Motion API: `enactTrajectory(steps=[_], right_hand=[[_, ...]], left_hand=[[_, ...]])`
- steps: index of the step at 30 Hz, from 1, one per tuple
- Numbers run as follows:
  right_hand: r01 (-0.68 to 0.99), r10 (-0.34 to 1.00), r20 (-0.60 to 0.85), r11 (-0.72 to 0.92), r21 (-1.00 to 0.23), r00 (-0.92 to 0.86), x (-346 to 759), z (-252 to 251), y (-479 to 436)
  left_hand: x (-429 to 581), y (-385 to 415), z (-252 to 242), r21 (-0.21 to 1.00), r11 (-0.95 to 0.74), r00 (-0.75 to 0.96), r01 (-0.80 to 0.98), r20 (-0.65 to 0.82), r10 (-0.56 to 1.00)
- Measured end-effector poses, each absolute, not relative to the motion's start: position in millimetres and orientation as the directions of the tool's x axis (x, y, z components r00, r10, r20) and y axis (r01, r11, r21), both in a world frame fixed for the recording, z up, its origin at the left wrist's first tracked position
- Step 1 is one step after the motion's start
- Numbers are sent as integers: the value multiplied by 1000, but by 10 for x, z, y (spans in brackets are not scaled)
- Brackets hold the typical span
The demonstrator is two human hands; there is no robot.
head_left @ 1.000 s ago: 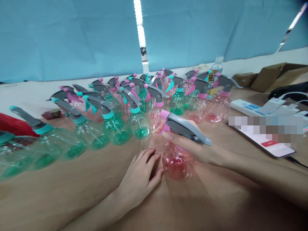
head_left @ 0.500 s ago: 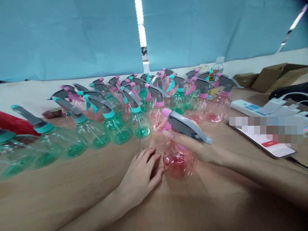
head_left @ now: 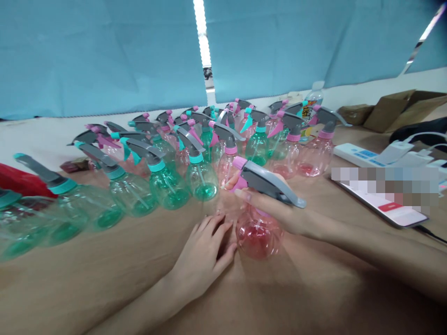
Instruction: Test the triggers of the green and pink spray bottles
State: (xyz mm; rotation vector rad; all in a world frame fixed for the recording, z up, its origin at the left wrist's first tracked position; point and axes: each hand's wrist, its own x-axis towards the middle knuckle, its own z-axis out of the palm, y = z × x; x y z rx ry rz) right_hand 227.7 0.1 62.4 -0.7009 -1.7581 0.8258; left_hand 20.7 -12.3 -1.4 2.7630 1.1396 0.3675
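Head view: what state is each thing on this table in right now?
pink spray bottle: upright, sprayer fitted, gripped at the neck.
right hand: closed round that neck.
left hand: open, flat on the table, beside the bottle.
other spray bottles: standing, sprayers fitted.
phone: screen lit.

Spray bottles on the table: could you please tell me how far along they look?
Done: rows of green and pink bottles stand behind with sprayer heads fitted. In hand: the right hand grips a pink bottle at its gray sprayer head; the left hand lies open beside its base. Left: no headless bottles visible.
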Motion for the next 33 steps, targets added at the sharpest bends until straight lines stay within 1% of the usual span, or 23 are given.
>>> enactTrajectory(steps=[4,9,14,24,30,33], right_hand=[[105,776,553,604,-790,-305,2290,622,0],[96,776,551,601,-793,-306,2286,616,-5],[157,765,577,632,-759,-285,2285,599,6],[109,784,544,594,-797,-299,2279,615,-8],[150,777,556,612,-777,-294,2274,628,-6],[123,780,548,602,-789,-303,2280,622,-1]], left_hand=[[203,-117,-22,223,-707,683,671,184,707],[204,-105,-26,221,-706,682,673,183,708],[212,-108,-19,220,-708,685,671,179,706],[208,-112,-20,226,-708,682,669,191,706],[208,-113,-8,216,-709,682,672,192,705],[209,-111,-11,218,-708,682,672,192,706]])
